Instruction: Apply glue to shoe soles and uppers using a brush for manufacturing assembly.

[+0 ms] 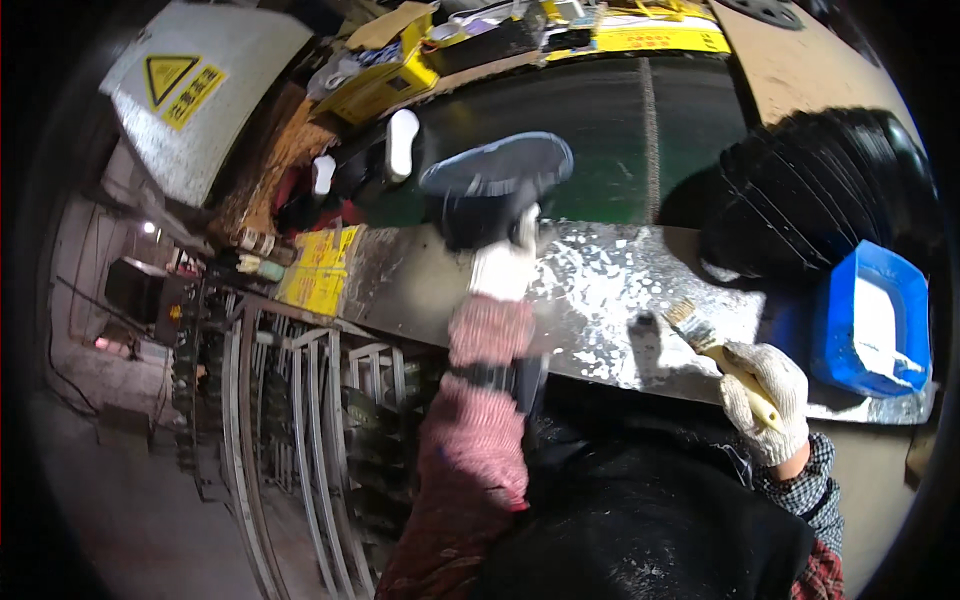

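My left hand (503,266), in a whitish glove blurred by motion, grips a dark shoe (490,215) over the inner edge of the green conveyor belt. The shoe's broad grey-blue underside (500,168) faces up, and most of my fingers are hidden by it. In my gloved right hand (772,395) is a paintbrush (752,396), its pale handle wrapped by my fingers and its bristles pointing up and left over the metal ledge (590,300). Right of that hand stands a blue tub (838,330) containing white liquid (876,318).
A stack of black, curved pieces (810,190) stands behind the tub. Dark shoes with white soles (402,145) lie on the belt (610,150). White splashes cover the ledge. At left are metal racks (320,440) and a pale cabinet (215,75); a yellow box (385,85) stands beyond the belt.
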A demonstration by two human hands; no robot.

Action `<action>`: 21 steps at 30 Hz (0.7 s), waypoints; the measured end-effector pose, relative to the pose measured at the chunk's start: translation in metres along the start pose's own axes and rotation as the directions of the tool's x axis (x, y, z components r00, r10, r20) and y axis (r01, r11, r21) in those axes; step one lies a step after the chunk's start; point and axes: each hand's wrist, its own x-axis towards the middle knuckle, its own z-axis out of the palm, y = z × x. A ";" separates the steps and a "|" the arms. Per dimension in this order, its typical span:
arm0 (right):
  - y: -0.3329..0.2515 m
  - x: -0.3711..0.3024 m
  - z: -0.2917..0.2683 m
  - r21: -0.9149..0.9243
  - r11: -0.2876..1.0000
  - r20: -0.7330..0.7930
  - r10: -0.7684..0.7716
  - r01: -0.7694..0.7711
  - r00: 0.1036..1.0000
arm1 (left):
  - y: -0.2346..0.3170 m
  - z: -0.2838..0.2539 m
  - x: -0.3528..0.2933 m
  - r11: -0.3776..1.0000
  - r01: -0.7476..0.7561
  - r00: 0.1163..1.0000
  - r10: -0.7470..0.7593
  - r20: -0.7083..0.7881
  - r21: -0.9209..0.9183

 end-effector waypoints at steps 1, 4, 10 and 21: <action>-0.002 0.001 0.001 -0.026 1.000 0.032 -0.013 0.014 0.999 | -0.008 0.002 0.008 0.954 -0.115 0.967 0.044 -0.250 -0.275; -0.009 0.005 0.012 0.035 0.999 0.083 0.021 -0.024 0.996 | -0.062 0.035 0.027 -0.834 0.180 0.982 0.180 0.050 -0.522; -0.002 -0.012 0.036 0.043 0.960 0.222 0.261 -0.277 0.939 | -0.157 0.079 -0.138 -0.322 -0.187 0.924 -0.379 -0.054 -0.928; -0.074 0.010 0.074 0.073 0.900 0.178 0.412 -0.430 0.894 | -0.423 0.146 -0.135 -0.043 0.305 0.331 -0.932 0.148 -0.951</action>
